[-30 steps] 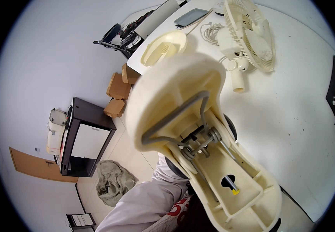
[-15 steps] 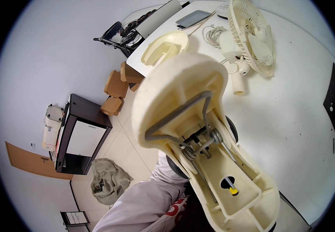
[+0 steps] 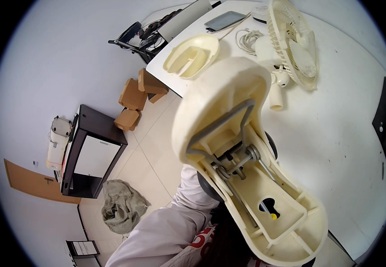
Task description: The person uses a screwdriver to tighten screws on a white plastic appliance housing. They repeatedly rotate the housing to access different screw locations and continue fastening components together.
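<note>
The base [image 3: 222, 91], a cream plastic piece seen from its hollow underside, is close to the camera and fills the middle of the view. It slants from a broad rounded end at the top to a narrower rounded end at the lower right, and covers part of the white surface [image 3: 335, 129] behind it. Both hands are out of sight, so one cannot tell whether the grip is spread, pressed together or pinching anything.

A bent grey wire [image 3: 219, 122] spans the upper hollow. Below it, two coil springs [image 3: 252, 154] sit apart on a metal rod [image 3: 237, 167]. In the recessed panel lower down is a dark hole [image 3: 269, 203], with a yellow tip [image 3: 274, 216] showing in it. Dark rounded parts [image 3: 209, 187] stick out on either side of the base.

Pale cloth [image 3: 164, 227] of the person's clothing shows at the lower left of the base. On the surface beyond lies a cream fan [image 3: 276, 31], with a short tube [image 3: 276, 98] at its near end. A coiled cable [image 3: 247, 42] is just beside the fan, and an oval dish [image 3: 173, 53] stands near the surface's left edge. Cardboard boxes [image 3: 133, 95] and a crumpled grey-green bag [image 3: 122, 204] are on the tiled floor [image 3: 150, 167].
</note>
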Demonstrator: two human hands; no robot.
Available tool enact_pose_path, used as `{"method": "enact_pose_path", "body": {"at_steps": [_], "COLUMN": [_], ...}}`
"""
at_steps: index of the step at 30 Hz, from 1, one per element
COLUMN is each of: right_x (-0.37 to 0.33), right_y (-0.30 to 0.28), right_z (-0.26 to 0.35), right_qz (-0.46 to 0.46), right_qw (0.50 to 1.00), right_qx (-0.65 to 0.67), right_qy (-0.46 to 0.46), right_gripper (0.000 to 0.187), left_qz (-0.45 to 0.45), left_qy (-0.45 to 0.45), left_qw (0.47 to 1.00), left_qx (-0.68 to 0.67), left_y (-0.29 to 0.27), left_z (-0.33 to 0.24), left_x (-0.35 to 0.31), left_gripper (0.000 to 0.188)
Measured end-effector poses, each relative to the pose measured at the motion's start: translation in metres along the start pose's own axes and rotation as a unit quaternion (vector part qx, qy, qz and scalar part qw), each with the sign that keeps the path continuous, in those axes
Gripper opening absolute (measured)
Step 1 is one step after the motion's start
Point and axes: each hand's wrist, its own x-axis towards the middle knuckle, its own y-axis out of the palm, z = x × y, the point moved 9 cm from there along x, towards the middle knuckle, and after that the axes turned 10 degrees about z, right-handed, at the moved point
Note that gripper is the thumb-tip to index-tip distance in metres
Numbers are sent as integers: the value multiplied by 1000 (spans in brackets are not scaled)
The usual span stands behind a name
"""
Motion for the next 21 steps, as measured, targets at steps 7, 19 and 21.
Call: {"method": "enact_pose_path", "body": {"at_steps": [7,19,21], "right_x": [16,8,15], "right_y": [0,1,0], "right_z": [7,11,20], "right_qz": [-47,-88,-92], "right_qw": [997,994,992], "right_qx": [45,-6,-78], "right_qy": [-37,64,40], "right_gripper": [49,48,45], "left_qz": [20,63,67], "left_qy": [8,9,9], "left_qw": [1000,998,997], "left_qx": [-8,-21,-24], "left_y": [-6,-8,-9], "left_z": [0,3,4], "left_x": [-1,4,4], "left_gripper": [31,30,30]}}
